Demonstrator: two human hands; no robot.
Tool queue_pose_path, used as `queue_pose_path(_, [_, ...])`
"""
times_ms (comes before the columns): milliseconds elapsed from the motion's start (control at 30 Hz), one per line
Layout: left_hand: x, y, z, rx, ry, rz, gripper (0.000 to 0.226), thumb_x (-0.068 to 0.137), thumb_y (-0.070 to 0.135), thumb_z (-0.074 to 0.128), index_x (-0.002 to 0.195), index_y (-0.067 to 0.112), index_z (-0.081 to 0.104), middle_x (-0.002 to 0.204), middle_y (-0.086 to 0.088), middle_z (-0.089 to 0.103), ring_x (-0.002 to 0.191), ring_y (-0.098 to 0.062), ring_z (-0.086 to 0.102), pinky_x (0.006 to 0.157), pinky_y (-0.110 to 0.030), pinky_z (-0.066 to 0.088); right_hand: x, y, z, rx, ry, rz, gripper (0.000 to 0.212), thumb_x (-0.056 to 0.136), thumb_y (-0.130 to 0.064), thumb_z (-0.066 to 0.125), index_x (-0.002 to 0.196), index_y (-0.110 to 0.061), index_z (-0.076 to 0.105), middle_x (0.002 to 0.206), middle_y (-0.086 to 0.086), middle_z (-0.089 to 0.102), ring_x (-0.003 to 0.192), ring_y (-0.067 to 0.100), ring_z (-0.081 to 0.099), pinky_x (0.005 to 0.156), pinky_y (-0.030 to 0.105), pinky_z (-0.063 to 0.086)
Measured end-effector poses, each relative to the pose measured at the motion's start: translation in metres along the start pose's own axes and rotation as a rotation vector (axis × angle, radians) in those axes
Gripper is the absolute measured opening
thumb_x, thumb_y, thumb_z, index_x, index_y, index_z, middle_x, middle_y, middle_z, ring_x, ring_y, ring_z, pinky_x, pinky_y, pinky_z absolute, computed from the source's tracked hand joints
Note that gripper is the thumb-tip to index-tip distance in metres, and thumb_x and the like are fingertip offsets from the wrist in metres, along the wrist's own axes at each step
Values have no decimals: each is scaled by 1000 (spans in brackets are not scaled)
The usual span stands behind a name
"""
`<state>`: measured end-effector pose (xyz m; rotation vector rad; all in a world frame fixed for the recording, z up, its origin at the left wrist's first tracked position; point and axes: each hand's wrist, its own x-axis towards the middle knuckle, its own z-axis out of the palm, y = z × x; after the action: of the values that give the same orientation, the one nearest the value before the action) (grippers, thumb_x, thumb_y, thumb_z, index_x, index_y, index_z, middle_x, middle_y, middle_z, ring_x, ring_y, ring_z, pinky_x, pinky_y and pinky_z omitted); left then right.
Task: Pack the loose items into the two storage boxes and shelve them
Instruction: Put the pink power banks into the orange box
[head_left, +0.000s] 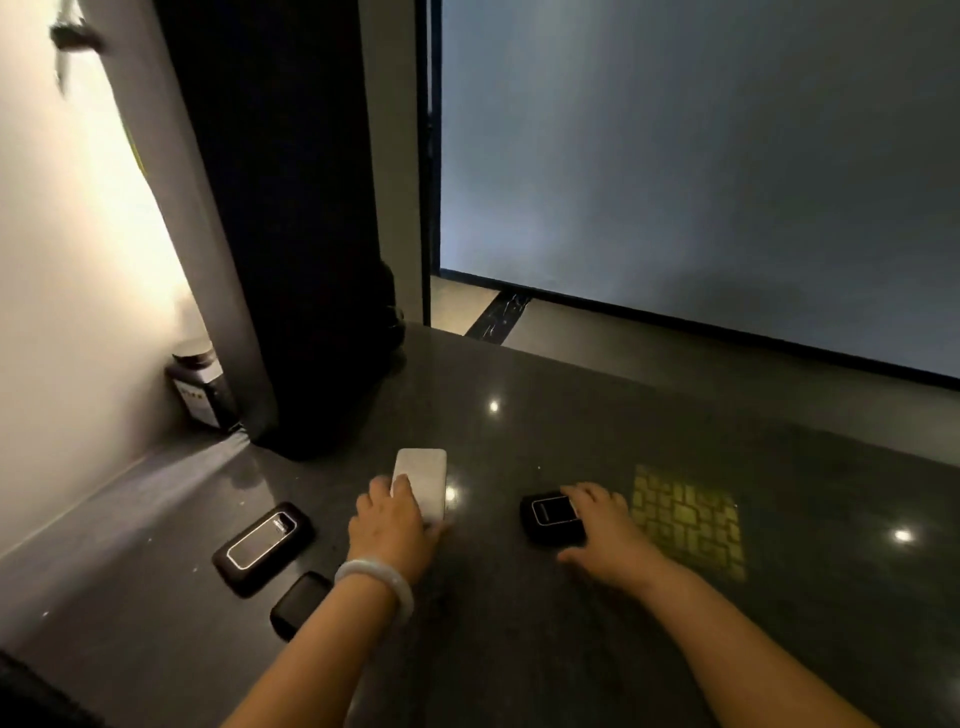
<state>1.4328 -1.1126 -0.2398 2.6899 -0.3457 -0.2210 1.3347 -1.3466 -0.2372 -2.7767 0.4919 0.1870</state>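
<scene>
Loose items lie scattered on the dark polished countertop (519, 649), and both hands are on two of them at once, which looks like a gathering grab before packing. The left hand (389, 525) covers the near end of a white slab-shaped device (423, 480), perhaps a power bank, lying flat at about 12 o'clock from the wrist; its fingers curl over the near edge, though I cannot tell whether it is gripped or only touched. The right hand (605, 530) curls round a small black device with a pale framed screen (550, 517), fingers along its far right side and thumb below its near edge, so it appears clamped on it for a lift.

At 9 o'clock from the left hand a longer black device with a framed window (262, 545) lies untouched, and a plain black case (298, 603) sits just beside the left forearm, near its white bangle (374, 579).

Neither storage box nor shelf is in view, so the packing spot cannot be placed. A tall black column (291, 234) stands at 11 o'clock, with a dark jar (200, 384) behind it at the wall. A yellow grid of projected light (688, 517) lies at 3 o'clock from the right hand. Nothing blocks either lift.
</scene>
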Motion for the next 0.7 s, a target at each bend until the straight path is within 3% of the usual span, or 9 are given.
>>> queue_pose_path(167, [50, 6, 16, 3, -23, -150, 112, 68, 77, 60, 148, 10, 19, 142, -13, 35, 126, -32, 40, 99, -44, 43, 35, 18, 11, -5, -60, 4, 100, 74, -37, 77, 152, -28, 16, 159, -4, 14, 143, 26, 16, 116, 38, 19])
queue_pose_path(300, [68, 17, 27, 66, -56, -209, 123, 67, 76, 64, 150, 4, 8, 145, -17, 28, 131, -34, 34, 103, -45, 41, 49, 26, 23, 19, -84, -10, 94, 76, -40, 76, 151, -29, 21, 152, -2, 25, 137, 25, 22, 114, 38, 23])
queue_pose_path(467, [64, 24, 21, 96, -26, -207, 107, 76, 53, 72, 148, 0, 14, 144, -19, 28, 131, -35, 32, 107, -45, 37, 41, 33, 25, 52, 23, 6, 78, 70, -50, 77, 136, -24, 45, 125, -3, 40, 114, 19, 32, 102, 31, 34])
queue_pose_path(633, [32, 36, 18, -25, -113, -136, 94, 80, 46, 72, 147, 5, 20, 142, -15, 27, 132, -33, 30, 107, -47, 37, 3, 49, 20, 256, 80, 119, 66, 65, -46, 82, 118, -29, 46, 113, -7, 39, 110, 17, 42, 95, 30, 43])
queue_pose_path(700, [13, 45, 21, -116, -147, -65, 90, 79, 43, 73, 146, 8, 24, 140, -12, 27, 131, -31, 28, 105, -45, 39, -17, 56, 12, 372, 111, 176, 62, 63, -42, 85, 108, -32, 44, 113, -6, 43, 102, 13, 50, 85, 28, 47])
